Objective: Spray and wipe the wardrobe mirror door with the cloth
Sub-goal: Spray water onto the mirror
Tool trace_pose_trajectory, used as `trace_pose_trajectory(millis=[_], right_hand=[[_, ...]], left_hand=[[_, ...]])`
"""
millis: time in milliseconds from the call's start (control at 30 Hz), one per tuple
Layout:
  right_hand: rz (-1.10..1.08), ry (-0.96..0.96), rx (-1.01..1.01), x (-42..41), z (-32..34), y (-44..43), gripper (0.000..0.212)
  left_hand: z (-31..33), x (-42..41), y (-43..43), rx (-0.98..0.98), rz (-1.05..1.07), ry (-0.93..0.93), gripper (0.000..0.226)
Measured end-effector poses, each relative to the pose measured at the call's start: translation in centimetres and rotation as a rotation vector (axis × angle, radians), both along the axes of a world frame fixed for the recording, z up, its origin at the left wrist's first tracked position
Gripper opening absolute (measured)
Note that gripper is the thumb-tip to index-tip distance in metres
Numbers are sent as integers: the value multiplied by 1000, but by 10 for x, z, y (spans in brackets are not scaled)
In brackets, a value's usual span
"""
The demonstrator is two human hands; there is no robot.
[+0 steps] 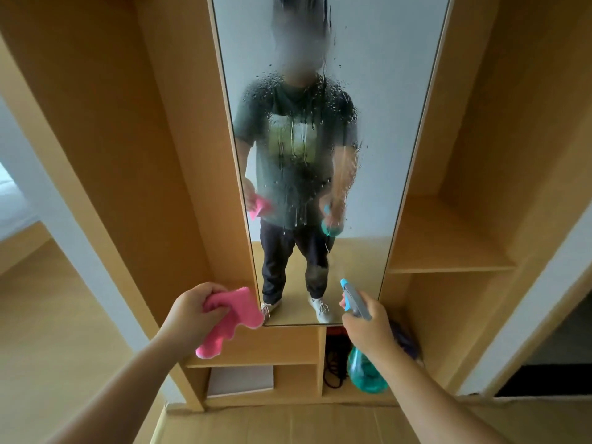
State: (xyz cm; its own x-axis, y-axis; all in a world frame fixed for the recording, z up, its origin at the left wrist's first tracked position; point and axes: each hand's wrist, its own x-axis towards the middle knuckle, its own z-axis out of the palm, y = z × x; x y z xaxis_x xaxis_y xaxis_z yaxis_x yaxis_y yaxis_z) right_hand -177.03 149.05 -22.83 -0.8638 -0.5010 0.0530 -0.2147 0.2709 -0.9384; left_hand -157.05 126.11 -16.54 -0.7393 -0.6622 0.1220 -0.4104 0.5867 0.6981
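The tall wardrobe mirror door (378, 91) fills the middle of the view. Droplets and runs of liquid cover its centre. My left hand (192, 310) is shut on a crumpled pink cloth (229, 318), held just left of the mirror's lower corner and apart from the glass. My right hand (368, 325) grips a teal spray bottle (365, 371) by its neck. The bottle's blue and grey nozzle (352, 294) points up at the lower part of the mirror. The glass reflects a person holding the same cloth and bottle.
Light wooden wardrobe panels (144, 155) flank the mirror, with open shelves (448, 238) on the right. Below the mirror are small cubbies holding a white box (240, 379) and a dark cord (334, 363). A flattened cardboard sheet (288, 424) lies on the floor.
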Motion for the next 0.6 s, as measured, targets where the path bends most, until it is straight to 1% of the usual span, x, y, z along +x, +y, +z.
trace_pose_trajectory(millis=[33, 67, 133, 200, 267, 300, 367, 400, 500, 600], right_hand=[[3, 26, 13, 2, 0, -2, 23], [6, 60, 21, 4, 0, -4, 24], [15, 115, 28, 7, 1, -8, 34], [38, 145, 25, 9, 2, -11, 34], [83, 143, 41, 10, 4, -15, 29], [112, 130, 60, 11, 5, -18, 32], [150, 102, 72, 12, 6, -23, 43], [158, 102, 68, 13, 6, -26, 45], [173, 115, 79, 15, 6, -37, 40], [190, 115, 106, 18, 8, -49, 40]], left_hand=[[0, 2, -1, -2, 5, -1, 27], [0, 5, -2, -5, 9, -1, 28], [0, 10, -4, -6, 14, 2, 29], [-1, 14, -4, 5, 16, 13, 29], [-1, 17, -4, 11, 17, 16, 28], [-1, 18, -4, 6, 22, 12, 29], [0, 20, -4, -3, 29, 11, 29], [0, 20, -5, -3, 28, 13, 29], [3, 23, -5, -16, 35, 8, 28], [7, 26, -6, -29, 45, 4, 28]])
